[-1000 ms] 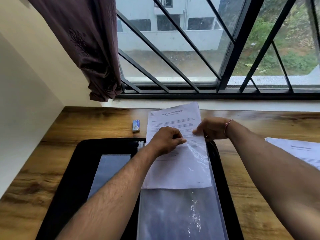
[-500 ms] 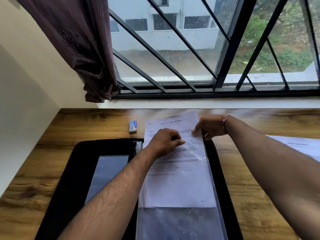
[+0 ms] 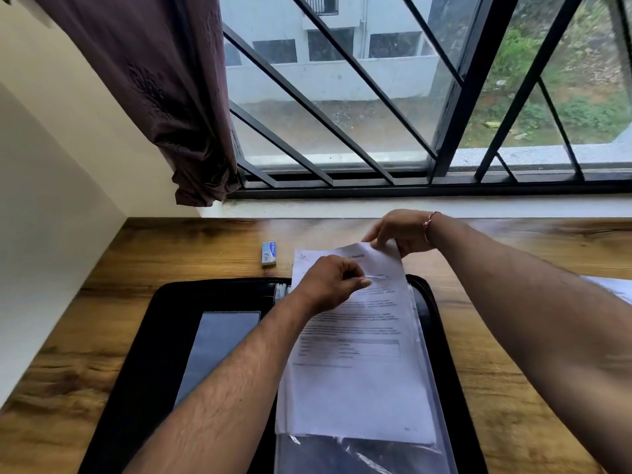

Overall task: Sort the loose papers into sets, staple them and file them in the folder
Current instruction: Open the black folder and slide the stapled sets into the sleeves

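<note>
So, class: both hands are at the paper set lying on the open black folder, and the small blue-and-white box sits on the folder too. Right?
No. The head view shows the small blue-and-white box on the wooden desk, beyond the black folder. The rest holds: left hand, pinching the clear sleeve, and right hand are at the paper set.

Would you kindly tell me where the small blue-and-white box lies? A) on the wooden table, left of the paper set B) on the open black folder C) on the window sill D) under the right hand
A: the small box lies on the wooden table, beyond the black folder and left of the paper set.
</note>
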